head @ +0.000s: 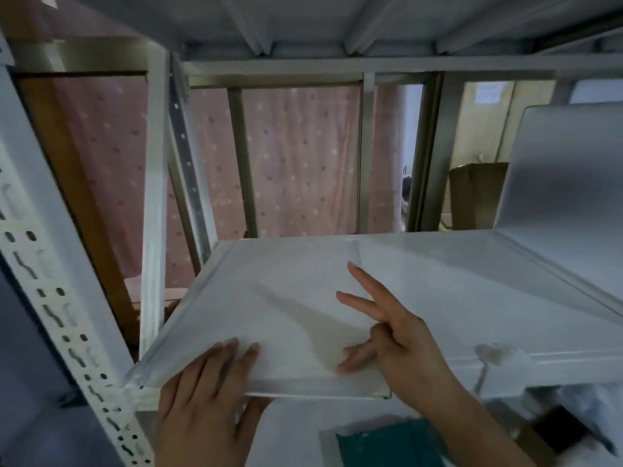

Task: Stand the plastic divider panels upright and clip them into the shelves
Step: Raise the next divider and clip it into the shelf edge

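A white translucent plastic divider panel (276, 308) lies flat on the left part of the white shelf (472, 298), its front edge jutting past the shelf's front. My left hand (205, 396) pinches that front edge, fingers on top and thumb underneath. My right hand (401, 345) hovers over the panel's right side with its thumb touching the surface, two fingers straight in the air and the others curled. A second divider panel (566, 170) stands upright at the right of the shelf. A pale plastic clip (495, 355) sits on the shelf's front rail.
A slotted white upright post (50, 298) runs down the left. The underside of the shelf above (337, 25) is close overhead. Behind hang a pink dotted curtain (296, 156) and a cardboard box (475, 193). A green packet (394, 446) lies on the lower shelf.
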### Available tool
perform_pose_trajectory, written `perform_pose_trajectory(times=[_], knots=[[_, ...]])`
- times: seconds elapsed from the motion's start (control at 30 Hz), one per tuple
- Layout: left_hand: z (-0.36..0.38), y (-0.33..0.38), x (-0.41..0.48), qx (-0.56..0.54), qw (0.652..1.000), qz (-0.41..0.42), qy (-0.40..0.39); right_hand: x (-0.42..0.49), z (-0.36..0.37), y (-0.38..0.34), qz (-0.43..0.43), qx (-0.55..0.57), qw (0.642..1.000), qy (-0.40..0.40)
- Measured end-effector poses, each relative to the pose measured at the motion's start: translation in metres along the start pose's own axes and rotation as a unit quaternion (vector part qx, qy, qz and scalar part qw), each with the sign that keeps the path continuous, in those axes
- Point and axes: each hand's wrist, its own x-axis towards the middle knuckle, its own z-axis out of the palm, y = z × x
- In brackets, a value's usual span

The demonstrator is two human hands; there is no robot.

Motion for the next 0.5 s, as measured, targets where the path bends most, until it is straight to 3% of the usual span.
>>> perform_pose_trajectory(times=[0.23,0.4,0.5], knots=[[-0.009,0.002,-0.001,-0.003,0.999,0.031,-0.014,-0.002,0.011,0.006,0.011,-0.062,0.997,0.042],[-0.013,-0.018,0.017,-0.048,0.991,0.118,-0.034,-0.004,0.012,0.011,0.020,-0.058,0.997,0.054],[-0.025,-0.015,0.031,-0.056,0.986,0.154,-0.005,-0.008,0.011,0.013,0.026,-0.037,0.997,0.066]])
